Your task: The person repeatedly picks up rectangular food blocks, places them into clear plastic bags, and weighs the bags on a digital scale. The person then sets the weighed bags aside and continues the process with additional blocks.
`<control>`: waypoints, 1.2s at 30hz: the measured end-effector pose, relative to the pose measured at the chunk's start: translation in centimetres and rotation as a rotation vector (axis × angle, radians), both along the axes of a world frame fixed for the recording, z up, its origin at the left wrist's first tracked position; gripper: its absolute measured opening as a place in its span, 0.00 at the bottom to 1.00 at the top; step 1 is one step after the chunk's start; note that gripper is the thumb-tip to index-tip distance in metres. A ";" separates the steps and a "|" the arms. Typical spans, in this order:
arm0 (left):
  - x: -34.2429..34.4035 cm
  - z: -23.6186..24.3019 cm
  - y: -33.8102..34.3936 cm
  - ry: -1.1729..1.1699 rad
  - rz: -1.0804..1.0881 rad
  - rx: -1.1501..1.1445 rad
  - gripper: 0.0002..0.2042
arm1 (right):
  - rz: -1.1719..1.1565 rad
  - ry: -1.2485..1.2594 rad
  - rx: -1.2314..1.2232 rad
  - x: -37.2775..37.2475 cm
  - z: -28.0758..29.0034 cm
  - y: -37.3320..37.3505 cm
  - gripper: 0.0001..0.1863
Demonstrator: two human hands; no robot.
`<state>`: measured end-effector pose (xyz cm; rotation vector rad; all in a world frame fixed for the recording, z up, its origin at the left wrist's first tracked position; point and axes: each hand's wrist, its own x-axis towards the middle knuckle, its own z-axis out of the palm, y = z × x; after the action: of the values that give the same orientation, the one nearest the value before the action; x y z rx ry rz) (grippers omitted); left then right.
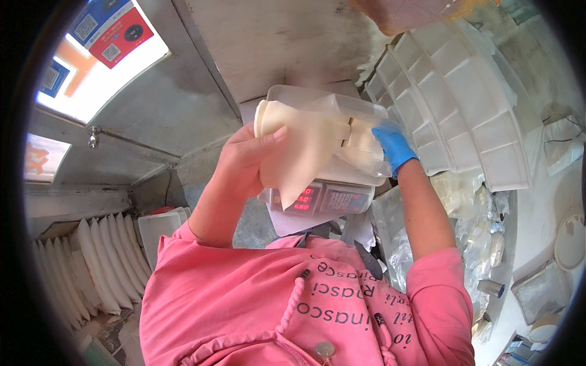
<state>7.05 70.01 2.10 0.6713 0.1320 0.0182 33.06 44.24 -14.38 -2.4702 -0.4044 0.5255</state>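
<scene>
My bare left hand (249,154) is closed on a soft, pale cream sheet (300,146) that looks like dough, its thumb on top. The sheet's rolled or folded edge rises beside the fingers, and a pointed corner hangs down over the scale. In a blue glove, my right hand (395,146) is at the other end, beside more folded cream pieces (364,145); its fingertips are partly hidden by them and by clear plastic (366,110). Underneath is a digital scale (320,198) with red figures and a keypad, topped by a clear tray (293,91).
White compartmented trays (452,97) stand at the right. Clear plastic bags (476,238) lie below them. Several upright white packs (97,265) line the lower left. A metal panel with a knob (93,137) is on the left. Something orange-brown (409,13) hangs at the top.
</scene>
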 end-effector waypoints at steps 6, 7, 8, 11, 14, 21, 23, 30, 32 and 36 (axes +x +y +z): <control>0.2 0.4 0.1 -0.009 0.015 0.040 0.14 | -0.043 -0.349 0.091 -2.0 0.9 1.6 0.14; 0.1 0.3 0.1 -0.008 0.025 0.048 0.14 | -0.059 -0.368 0.075 -2.2 1.3 1.9 0.13; -0.2 0.1 0.3 0.002 0.055 0.057 0.14 | 0.009 -0.483 -0.036 -3.6 3.1 3.0 0.13; -1.3 -0.2 1.1 0.019 0.051 0.092 0.14 | 0.249 -0.620 -0.287 -8.3 10.2 5.5 0.13; -1.4 -0.5 1.6 0.032 0.019 0.095 0.14 | 0.565 -0.463 -0.234 -8.9 10.6 6.6 0.14; -1.2 -0.2 1.4 0.042 0.026 0.080 0.13 | 0.764 -0.454 -0.068 -7.9 7.4 9.4 0.10; -1.2 -0.4 1.5 0.053 0.022 0.072 0.13 | 0.768 -0.444 -0.057 -7.6 7.1 9.4 0.09; -0.9 -0.4 1.4 0.055 0.025 0.054 0.14 | 0.856 -0.595 -0.073 -7.1 6.2 9.7 0.04; -0.8 -0.2 1.2 0.063 0.040 0.060 0.14 | 0.916 -0.624 -0.116 -6.8 6.5 9.8 0.03; -0.7 0.0 1.1 0.054 0.041 0.046 0.14 | 1.044 -0.704 -0.132 -6.2 5.9 9.1 0.06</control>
<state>6.38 71.06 2.10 0.7152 0.1977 0.0421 26.83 53.35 -8.50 -2.3265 -2.0229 0.0133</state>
